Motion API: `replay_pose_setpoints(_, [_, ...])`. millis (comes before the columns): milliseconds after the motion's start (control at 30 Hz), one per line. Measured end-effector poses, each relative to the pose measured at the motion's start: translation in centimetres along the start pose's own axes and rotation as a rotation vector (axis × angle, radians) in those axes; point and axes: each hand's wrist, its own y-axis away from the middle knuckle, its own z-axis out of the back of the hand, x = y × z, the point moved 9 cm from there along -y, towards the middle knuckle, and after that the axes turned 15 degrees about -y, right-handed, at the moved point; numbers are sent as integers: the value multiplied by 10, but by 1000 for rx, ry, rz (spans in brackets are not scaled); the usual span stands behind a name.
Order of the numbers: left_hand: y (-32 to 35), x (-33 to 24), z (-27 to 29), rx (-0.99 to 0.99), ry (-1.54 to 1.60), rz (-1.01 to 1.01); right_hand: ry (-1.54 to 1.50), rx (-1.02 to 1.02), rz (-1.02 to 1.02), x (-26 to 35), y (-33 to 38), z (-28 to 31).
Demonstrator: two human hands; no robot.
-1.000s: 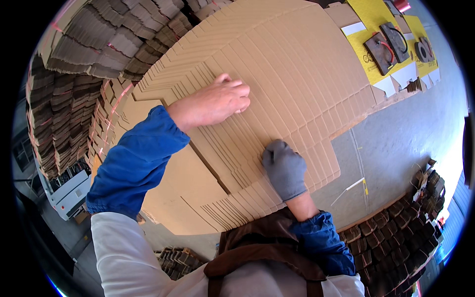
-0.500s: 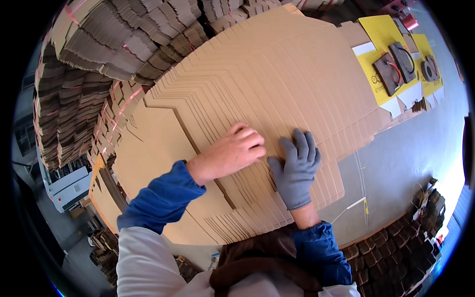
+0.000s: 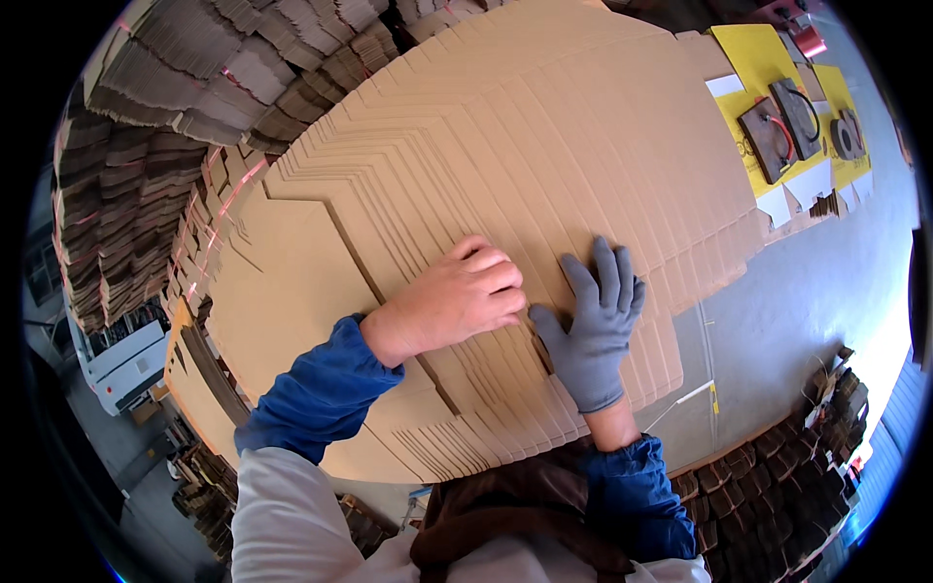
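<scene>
A wide fan of overlapping brown cardboard sheets [image 3: 622, 126] spreads in front of me, its stepped edges running from near to far. My bare left hand [image 3: 459, 299] rests on the middle of the fan with its fingers curled in; the fingertips are hidden, so whatever they may pinch does not show. Close on its right, my right hand [image 3: 595, 335] in a grey glove lies on the sheets, fingers stretched and spread. Left of the fan's steps, one broad cardboard sheet [image 3: 282, 262] shows most of its flat face.
Tall bundles of cardboard [image 3: 194, 87] tied with pink strapping crowd the far left. At the right lie yellow printed sheets [image 3: 753, 73] with dark handled blocks [image 3: 768, 141] on them. Another dark cardboard stack [image 3: 768, 486] stands at the lower right, beyond the grey floor [image 3: 777, 330].
My right hand has slid slightly right and away from me, its fingers pointing more upright. The left hand has barely moved. The whole view has shifted a little.
</scene>
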Motion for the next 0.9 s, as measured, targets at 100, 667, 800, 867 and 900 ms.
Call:
replay_pose_setpoints(100, [1,1,1,-8,-13,5,-10,-10,12,0,-1,1])
replay_pose_setpoints(667, [-2,6,2,31,-15,48,5,18,-5,2,-3,-2])
replay_pose_setpoints(800, [-5,4,1,27,-39,33,-6,15,-7,-1,-3,-1])
replay_pose_setpoints(867, [-5,4,2,35,-46,24,-2,15,-7,-1,-3,0])
replay_pose_setpoints(900, [-4,3,1,43,-48,22,-3,18,-9,-2,-3,-1])
